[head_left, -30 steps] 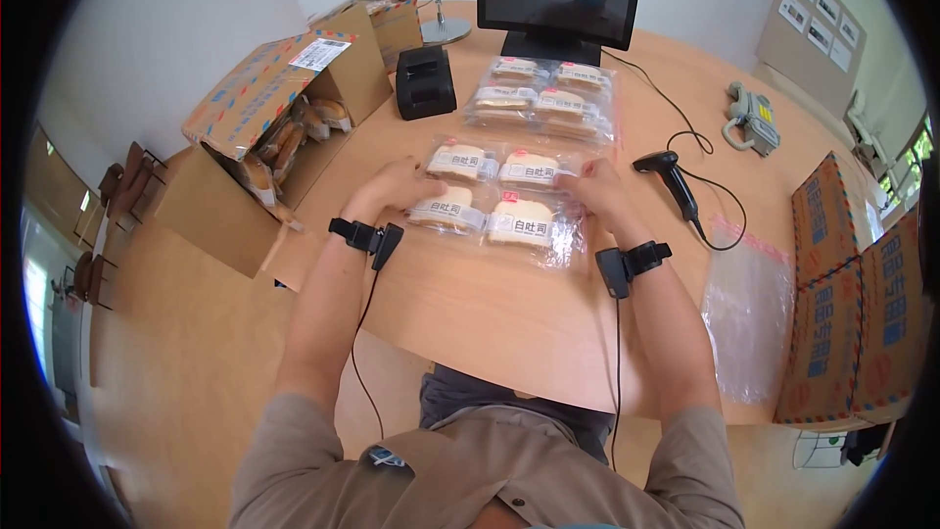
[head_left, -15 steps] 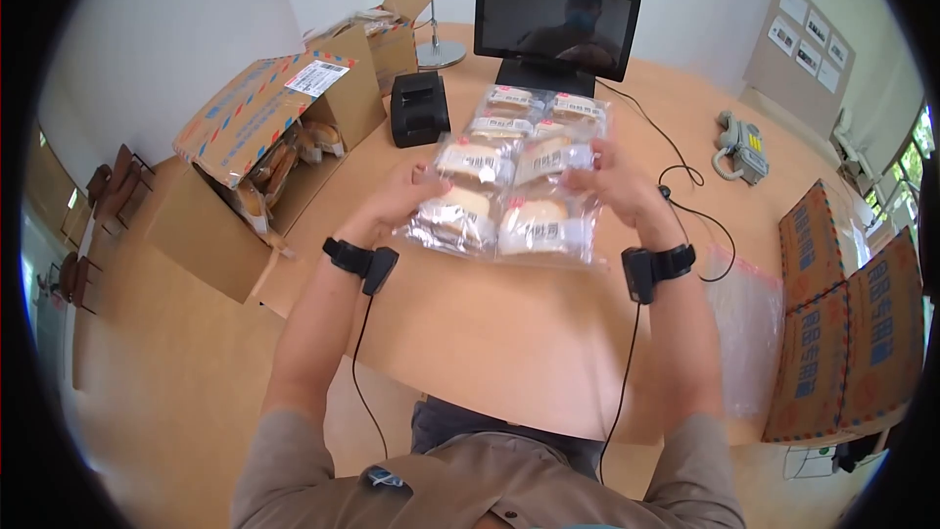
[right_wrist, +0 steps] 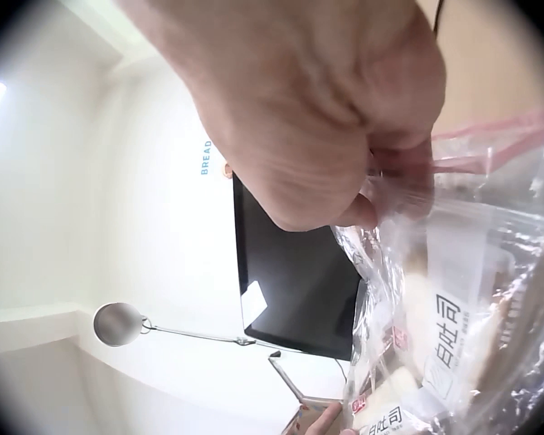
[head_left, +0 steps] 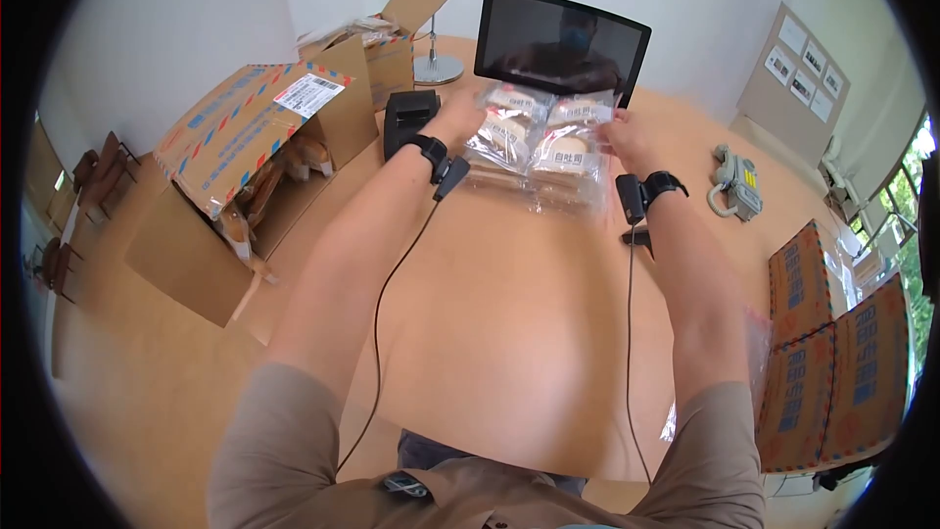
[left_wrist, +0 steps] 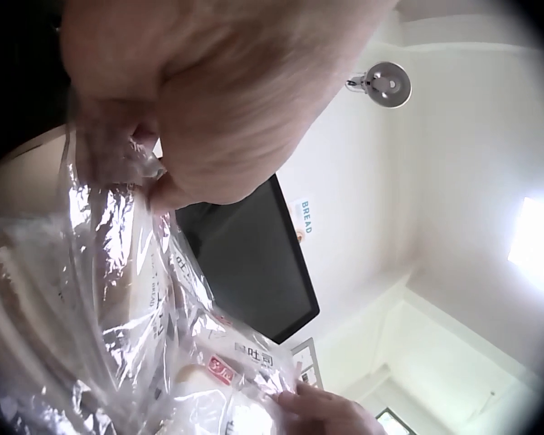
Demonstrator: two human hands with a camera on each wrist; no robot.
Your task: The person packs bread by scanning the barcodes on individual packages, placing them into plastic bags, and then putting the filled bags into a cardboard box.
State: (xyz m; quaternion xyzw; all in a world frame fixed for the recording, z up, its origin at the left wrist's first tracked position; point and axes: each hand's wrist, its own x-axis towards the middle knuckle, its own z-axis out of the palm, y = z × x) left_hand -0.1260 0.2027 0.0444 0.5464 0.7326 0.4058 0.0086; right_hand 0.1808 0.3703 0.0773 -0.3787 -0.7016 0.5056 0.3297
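Observation:
Clear bags of sliced bread (head_left: 568,153) lie stacked in front of the monitor in the head view. My left hand (head_left: 458,120) pinches the upper left edge of the top bag; in the left wrist view the left hand (left_wrist: 208,100) has thumb and fingers closed on crinkled plastic (left_wrist: 118,236). At the opposite edge my right hand (head_left: 632,142) pinches the film, and in the right wrist view the right hand (right_wrist: 317,118) grips the bag (right_wrist: 444,317) near its pink-striped edge. How the bags below are arranged is partly hidden.
Behind the stack stands a monitor (head_left: 558,44). A black printer (head_left: 406,118) and an open carton with bread (head_left: 255,127) are at the left. To the right are a telephone (head_left: 736,184), a partly hidden scanner (head_left: 636,237) and upright cartons (head_left: 832,372).
Both hands have lifted the nearer bag of bread off the table and carried it forward onto the stack by the monitor. The head view has shifted slightly.

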